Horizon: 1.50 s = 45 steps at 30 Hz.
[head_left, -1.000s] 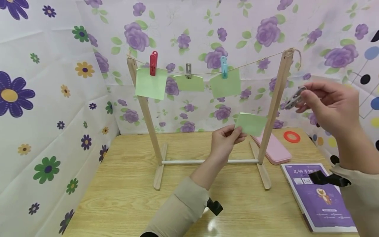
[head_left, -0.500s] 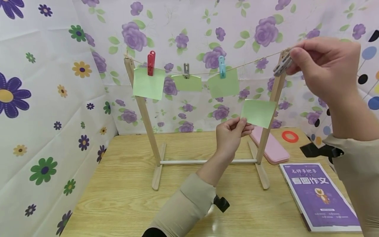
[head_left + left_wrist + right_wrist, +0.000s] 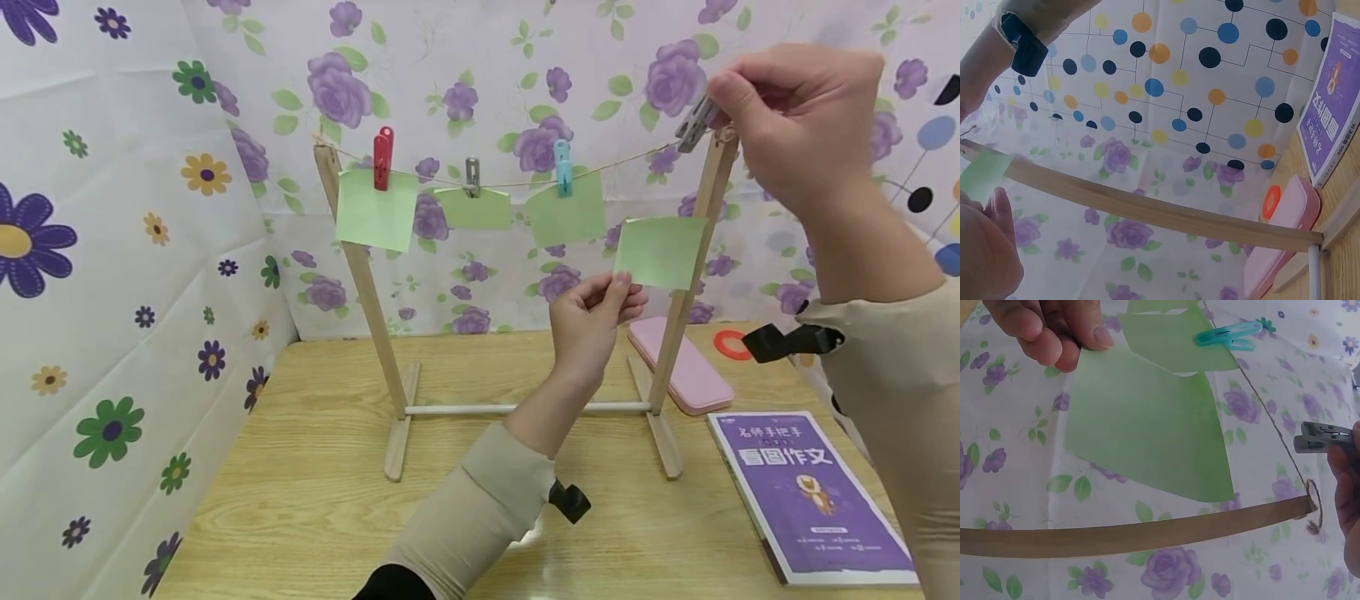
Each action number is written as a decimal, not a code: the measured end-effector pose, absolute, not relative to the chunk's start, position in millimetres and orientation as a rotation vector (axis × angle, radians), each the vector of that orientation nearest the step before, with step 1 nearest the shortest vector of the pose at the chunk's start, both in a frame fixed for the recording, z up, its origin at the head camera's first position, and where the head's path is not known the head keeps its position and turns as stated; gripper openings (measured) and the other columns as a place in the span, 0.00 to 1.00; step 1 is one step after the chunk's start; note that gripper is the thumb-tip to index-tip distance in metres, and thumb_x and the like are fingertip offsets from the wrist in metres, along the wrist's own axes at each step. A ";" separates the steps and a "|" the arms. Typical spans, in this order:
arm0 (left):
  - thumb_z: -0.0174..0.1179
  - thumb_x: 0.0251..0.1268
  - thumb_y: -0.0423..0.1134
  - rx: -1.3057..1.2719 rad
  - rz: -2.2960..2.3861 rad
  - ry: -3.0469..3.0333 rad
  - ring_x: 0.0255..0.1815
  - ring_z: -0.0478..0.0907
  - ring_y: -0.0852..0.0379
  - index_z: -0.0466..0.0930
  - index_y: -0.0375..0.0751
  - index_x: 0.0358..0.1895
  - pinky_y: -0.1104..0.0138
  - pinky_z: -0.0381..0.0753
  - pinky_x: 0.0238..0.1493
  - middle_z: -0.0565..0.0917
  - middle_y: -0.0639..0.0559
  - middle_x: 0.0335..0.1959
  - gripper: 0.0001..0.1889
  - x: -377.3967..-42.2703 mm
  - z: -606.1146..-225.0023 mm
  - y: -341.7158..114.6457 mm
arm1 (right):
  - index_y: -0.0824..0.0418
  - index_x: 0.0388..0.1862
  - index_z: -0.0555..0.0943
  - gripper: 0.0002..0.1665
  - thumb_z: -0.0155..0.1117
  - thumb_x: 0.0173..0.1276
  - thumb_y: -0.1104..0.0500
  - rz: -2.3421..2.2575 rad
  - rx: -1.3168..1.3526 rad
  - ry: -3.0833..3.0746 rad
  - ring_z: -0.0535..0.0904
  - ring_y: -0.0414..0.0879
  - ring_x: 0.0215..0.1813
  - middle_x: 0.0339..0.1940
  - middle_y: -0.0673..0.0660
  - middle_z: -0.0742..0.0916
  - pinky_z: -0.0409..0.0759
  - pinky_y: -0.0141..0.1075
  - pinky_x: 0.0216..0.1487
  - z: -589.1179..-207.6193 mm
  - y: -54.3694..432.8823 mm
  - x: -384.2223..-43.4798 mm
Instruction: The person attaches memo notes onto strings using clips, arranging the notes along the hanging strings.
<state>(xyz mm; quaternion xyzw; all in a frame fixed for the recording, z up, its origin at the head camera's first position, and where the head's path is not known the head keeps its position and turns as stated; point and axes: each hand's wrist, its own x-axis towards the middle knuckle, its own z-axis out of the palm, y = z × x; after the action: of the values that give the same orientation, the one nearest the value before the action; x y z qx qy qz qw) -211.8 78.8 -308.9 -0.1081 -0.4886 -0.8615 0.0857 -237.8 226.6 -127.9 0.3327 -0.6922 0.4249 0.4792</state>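
My left hand (image 3: pixel 592 321) pinches a green paper note (image 3: pixel 662 252) by its lower left corner, just below the string (image 3: pixel 633 158). Up by the top of the right post, my right hand (image 3: pixel 806 125) holds a grey clothespin (image 3: pixel 696 125) between thumb and fingers, its jaws toward the string. In the right wrist view the clothespin (image 3: pixel 1325 437) is apart from both string and note. On the string hang three more green notes, held by a red clothespin (image 3: pixel 383 160), a metal-coloured clothespin (image 3: pixel 472 177) and a light blue clothespin (image 3: pixel 563 169).
A wooden stand with a left post (image 3: pixel 367 292), right post (image 3: pixel 686 308) and white crossbar (image 3: pixel 457 410) stands on the table (image 3: pixel 315 517). To the right lie a pink case (image 3: pixel 686 371), a red ring (image 3: pixel 729 344) and a purple book (image 3: pixel 813 496). Flowered cloth hangs behind.
My left hand has raised the green note toward the string. My right hand has brought the grey clothespin up and to the left, near the top of the right post.
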 end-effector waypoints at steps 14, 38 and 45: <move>0.64 0.71 0.33 -0.312 -2.563 -1.380 0.31 0.88 0.58 0.85 0.27 0.42 0.67 0.90 0.39 0.89 0.41 0.32 0.08 -216.5 -299.3 81.7 | 0.74 0.32 0.88 0.08 0.68 0.67 0.68 0.871 0.804 -1.813 0.70 0.26 0.37 0.29 0.19 0.81 0.67 0.23 0.44 -126.8 223.4 -247.7; 0.65 0.71 0.36 -0.337 -2.534 -1.341 0.32 0.88 0.58 0.86 0.29 0.42 0.65 0.90 0.40 0.89 0.41 0.33 0.10 -217.1 -285.7 80.0 | 0.72 0.35 0.88 0.05 0.70 0.66 0.68 0.894 0.837 -1.888 0.73 0.28 0.35 0.29 0.23 0.82 0.69 0.22 0.37 -134.0 232.5 -255.3; 0.65 0.71 0.35 -0.314 -2.544 -1.317 0.31 0.88 0.58 0.86 0.29 0.42 0.66 0.90 0.40 0.89 0.42 0.33 0.09 -214.6 -280.6 80.8 | 0.73 0.34 0.88 0.05 0.71 0.65 0.69 0.941 0.833 -1.891 0.74 0.29 0.35 0.29 0.25 0.83 0.70 0.22 0.37 -134.8 234.0 -254.7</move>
<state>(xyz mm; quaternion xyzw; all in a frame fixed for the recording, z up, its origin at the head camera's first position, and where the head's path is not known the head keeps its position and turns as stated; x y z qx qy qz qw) -214.6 80.8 -280.6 -0.1082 -0.4531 -0.8753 0.1296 -254.7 234.0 -134.8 0.3327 -0.7551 0.3756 0.4220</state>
